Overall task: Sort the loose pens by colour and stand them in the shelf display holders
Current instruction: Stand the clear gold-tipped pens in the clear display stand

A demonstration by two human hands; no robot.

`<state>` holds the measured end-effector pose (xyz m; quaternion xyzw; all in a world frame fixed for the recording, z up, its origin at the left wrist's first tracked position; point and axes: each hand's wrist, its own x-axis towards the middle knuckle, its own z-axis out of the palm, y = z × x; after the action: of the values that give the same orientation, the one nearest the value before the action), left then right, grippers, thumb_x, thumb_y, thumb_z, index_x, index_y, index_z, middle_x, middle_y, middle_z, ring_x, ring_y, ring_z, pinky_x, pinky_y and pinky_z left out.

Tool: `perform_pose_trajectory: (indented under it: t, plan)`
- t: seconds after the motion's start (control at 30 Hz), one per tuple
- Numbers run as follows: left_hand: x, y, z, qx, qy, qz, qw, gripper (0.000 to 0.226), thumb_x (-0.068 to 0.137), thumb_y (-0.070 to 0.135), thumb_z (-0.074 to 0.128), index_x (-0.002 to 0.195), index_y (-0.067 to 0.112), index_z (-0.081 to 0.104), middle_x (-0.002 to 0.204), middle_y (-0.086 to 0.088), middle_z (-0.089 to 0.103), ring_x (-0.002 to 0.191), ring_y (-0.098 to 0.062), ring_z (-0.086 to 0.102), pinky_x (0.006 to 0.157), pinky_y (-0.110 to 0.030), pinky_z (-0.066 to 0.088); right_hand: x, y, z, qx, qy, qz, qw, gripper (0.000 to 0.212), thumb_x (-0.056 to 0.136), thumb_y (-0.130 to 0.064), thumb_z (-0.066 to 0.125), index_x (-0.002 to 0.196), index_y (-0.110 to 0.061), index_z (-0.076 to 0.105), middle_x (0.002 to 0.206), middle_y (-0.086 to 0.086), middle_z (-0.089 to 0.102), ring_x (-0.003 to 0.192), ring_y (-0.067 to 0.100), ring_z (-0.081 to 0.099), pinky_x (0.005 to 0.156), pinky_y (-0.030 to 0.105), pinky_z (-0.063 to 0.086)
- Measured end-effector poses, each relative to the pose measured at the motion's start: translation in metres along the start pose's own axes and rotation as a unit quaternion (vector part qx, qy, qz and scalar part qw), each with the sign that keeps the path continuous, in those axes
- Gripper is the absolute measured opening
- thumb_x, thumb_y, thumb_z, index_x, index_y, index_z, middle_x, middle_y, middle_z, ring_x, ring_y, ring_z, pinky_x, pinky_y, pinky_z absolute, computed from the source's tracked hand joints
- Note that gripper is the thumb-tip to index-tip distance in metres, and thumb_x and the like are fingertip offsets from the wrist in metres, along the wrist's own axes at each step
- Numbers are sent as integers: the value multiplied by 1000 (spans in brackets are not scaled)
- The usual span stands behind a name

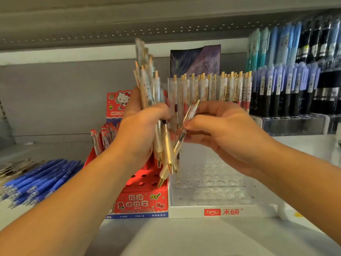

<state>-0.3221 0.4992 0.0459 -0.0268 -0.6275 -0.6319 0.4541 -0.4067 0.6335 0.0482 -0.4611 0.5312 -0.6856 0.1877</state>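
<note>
Hands in view: two. Display holders on the shelf (184, 237) in front: two, side by side and touching. The red holder (142, 202) is on the left and the clear holder (221, 185), with a white front strip, is on the right. Left hand (142, 126): fingers curled tight round a bundle of pens (145, 85), gripped at about mid-length. Bundle count not certain because of blur: at least six clear barrels with gold ends. The clicker ends fan out above the fist. The gold tips hang below it, over the seam between the two holders, and the lowest tip sits just above the red holder's front holes. Right hand (227, 133): thumb and fingertips pressed together, pinching one single pen (191, 112); the other fingers are loosely curled beneath. That pen is tilted, with the clicker end up and to the right above the fingertips. Its tip end slants down and to the left into the lower ends of the bundle; I cannot tell whether it touches them. Both hands are held above the holders, near each other. The clear holder's front rows of holes hold no pens, and one back row of standing pens (212, 85), gold-topped, fills its rear; roughly fifteen, too crowded to count exactly. A few red-capped pens (103, 137) stand at the rear left of the red holder. A loose heap of blue pens (42, 178) lies on the shelf far left. Dark pens (287, 89) stand in racks at far right.
</note>
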Motion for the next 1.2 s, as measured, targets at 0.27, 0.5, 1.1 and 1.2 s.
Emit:
perform_pose_trajectory:
  t: [0.27,0.5,1.1,1.2]
  plan:
    - [6,4,-6,-51,89,-44,994,36,63,6,59,96,18,54,78,-6,52,54,-18,53,48,-30,47,5,-2,-4,84,48,-1,995,14,88,6,62,100,2,66,78,12,73,69,22,72,60,27,58]
    - [4,2,-6,-39,42,-43,997,36,60,3,56,94,11,51,66,-2,55,55,-19,50,46,-28,41,9,-1,-7,75,117,-1,990,14,89,7,60,99,0,66,75,10,74,61,19,71,58,28,57]
    - [-5,1,-2,15,-44,-35,998,33,60,0,56,80,27,63,73,-2,60,57,-18,55,46,-30,43,13,33,-12,-385,75,-184,901,49,81,-15,79,103,-45,47,77,-4,61,69,10,65,61,35,61]
    - [-5,0,-3,22,-56,-39,997,32,59,1,56,80,24,63,79,-6,59,58,-21,52,47,-31,43,14,38,-15,-444,37,-150,882,38,84,-18,74,102,-44,54,81,-9,64,71,5,64,64,30,59]
